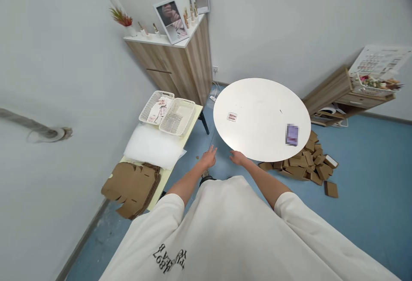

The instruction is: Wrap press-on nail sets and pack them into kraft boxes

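My left hand (209, 157) hangs in the air just off the near edge of a round white table (262, 100), fingers spread, holding nothing. My right hand (238, 157) rests at the table's near rim, fingers loosely apart, also empty. On the tabletop lie a small pink-and-white packet (232, 117) toward the left and a blurred purple phone-like object (292, 134) toward the right. Both are well out of reach of either hand.
A low yellow side table (193, 120) on the left carries two white baskets (167, 111), a sheet of white padding (151, 145) and flat cardboard blanks (131, 186). Small folded cartons (309, 160) are heaped on the blue floor. Wooden cabinets stand by the walls.
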Motion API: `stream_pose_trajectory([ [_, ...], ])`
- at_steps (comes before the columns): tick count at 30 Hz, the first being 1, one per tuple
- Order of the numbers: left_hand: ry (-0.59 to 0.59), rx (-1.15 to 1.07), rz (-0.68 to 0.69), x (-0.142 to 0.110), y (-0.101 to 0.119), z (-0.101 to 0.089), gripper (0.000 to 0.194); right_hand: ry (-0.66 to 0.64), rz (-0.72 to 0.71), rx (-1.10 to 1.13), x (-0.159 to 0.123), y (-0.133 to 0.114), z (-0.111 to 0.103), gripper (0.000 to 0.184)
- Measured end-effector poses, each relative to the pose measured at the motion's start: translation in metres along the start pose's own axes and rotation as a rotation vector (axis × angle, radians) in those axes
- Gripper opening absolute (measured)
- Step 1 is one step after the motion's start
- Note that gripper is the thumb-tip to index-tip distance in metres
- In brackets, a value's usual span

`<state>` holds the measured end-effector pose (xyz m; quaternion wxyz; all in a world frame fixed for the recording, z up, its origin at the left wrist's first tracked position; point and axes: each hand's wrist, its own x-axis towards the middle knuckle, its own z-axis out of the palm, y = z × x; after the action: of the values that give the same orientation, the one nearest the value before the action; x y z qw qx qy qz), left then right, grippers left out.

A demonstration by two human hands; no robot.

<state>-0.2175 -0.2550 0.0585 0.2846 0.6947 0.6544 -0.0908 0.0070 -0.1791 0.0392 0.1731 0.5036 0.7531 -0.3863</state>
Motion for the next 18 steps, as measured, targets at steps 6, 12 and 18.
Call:
stream_pose_trajectory([
  [6,0.107,-0.071,-0.123,-0.037,-0.057,-0.003,0.063,-0.02,-0.094,-0.026,0.011,-0.055,0.016,0.054],
  [12,0.184,-0.07,-0.157,-0.081,-0.132,0.0,0.059,-0.009,-0.152,-0.041,0.026,-0.138,0.043,0.05],
  [18,0.225,0.003,-0.28,-0.113,-0.209,-0.001,0.05,-0.003,-0.171,0.005,0.045,-0.227,0.082,0.048],
])
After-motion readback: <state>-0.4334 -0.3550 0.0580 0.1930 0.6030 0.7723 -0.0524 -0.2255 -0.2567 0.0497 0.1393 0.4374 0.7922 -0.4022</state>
